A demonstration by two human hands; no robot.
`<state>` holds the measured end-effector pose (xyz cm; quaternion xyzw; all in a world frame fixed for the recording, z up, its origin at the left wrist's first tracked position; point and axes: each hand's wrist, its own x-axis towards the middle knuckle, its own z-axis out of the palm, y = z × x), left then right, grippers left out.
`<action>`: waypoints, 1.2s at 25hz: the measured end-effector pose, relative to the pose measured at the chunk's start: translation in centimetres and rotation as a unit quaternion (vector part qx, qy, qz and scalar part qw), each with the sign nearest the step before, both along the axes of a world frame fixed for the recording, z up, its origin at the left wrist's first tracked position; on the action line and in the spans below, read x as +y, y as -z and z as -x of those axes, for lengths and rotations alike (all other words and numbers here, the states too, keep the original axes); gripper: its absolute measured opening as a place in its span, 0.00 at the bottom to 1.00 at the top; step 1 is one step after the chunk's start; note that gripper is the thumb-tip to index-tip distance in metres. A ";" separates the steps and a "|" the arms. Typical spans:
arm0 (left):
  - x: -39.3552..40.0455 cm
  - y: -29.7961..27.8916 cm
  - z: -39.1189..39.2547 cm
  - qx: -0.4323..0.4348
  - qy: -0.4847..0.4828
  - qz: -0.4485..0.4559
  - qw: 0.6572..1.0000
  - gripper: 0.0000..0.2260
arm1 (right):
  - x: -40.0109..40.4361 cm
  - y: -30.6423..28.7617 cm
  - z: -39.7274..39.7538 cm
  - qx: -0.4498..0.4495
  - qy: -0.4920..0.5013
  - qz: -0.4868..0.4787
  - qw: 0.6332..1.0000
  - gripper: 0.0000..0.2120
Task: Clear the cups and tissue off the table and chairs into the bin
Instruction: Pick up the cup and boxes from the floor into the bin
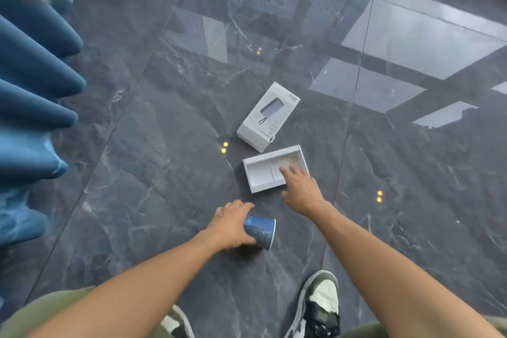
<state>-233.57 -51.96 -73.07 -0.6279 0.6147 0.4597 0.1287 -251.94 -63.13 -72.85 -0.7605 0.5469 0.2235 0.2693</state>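
A blue paper cup (260, 229) lies on its side low over the dark marble floor, its mouth facing right, and my left hand (230, 223) is wrapped around its base end. My right hand (300, 189) reaches forward with fingers spread, its fingertips resting on the right end of an open white box tray (260, 170) that lies on the floor. Inside the tray I see a small white card and some paper. No bin and no tissue are in view.
A closed white product box lid (267, 115) lies just beyond the tray. Blue curtain folds (33, 107) hang along the left edge. My shoes (321, 307) stand at the bottom. The glossy floor (137, 173) reflects windows at the upper right.
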 end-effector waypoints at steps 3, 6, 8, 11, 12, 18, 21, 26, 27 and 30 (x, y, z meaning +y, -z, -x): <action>0.1 5.5 0.3 -0.013 0.082 -0.008 0.996 0.44 | -0.2 6.1 0.7 0.043 -0.048 0.000 0.998 0.21; -0.1 8.9 0.3 -0.023 0.140 -0.010 0.990 0.42 | -0.7 9.9 0.6 0.039 -0.095 0.049 0.993 0.16; -0.7 9.7 0.0 -0.017 0.161 -0.012 0.987 0.39 | -1.5 10.7 0.5 0.020 -0.128 0.051 0.990 0.15; -2.3 9.6 -1.2 0.029 0.130 -0.037 0.990 0.35 | -3.0 10.1 1.1 -0.021 -0.147 0.061 0.987 0.12; -2.9 9.3 -1.9 0.047 0.097 -0.043 0.993 0.34 | -3.4 9.6 1.5 -0.034 -0.133 0.072 0.988 0.12; -8.0 5.2 -5.8 0.208 -0.181 -0.021 0.961 0.26 | -6.1 7.4 2.8 -0.117 0.018 0.094 0.988 0.11; -10.2 4.6 -5.7 0.300 -0.378 0.008 0.876 0.31 | -5.9 6.8 1.6 -0.153 0.069 0.093 0.981 0.15; -11.7 4.2 -4.7 0.412 -0.504 -0.055 0.757 0.34 | -3.5 6.4 -2.6 -0.249 0.067 0.063 0.964 0.13; -11.7 4.3 -4.6 0.424 -0.507 -0.066 0.748 0.33 | -2.9 6.8 -3.3 -0.262 0.045 0.052 0.963 0.11; -11.2 5.0 -4.8 0.424 -0.525 -0.071 0.734 0.34 | -1.7 7.3 -5.1 -0.281 0.007 0.032 0.959 0.10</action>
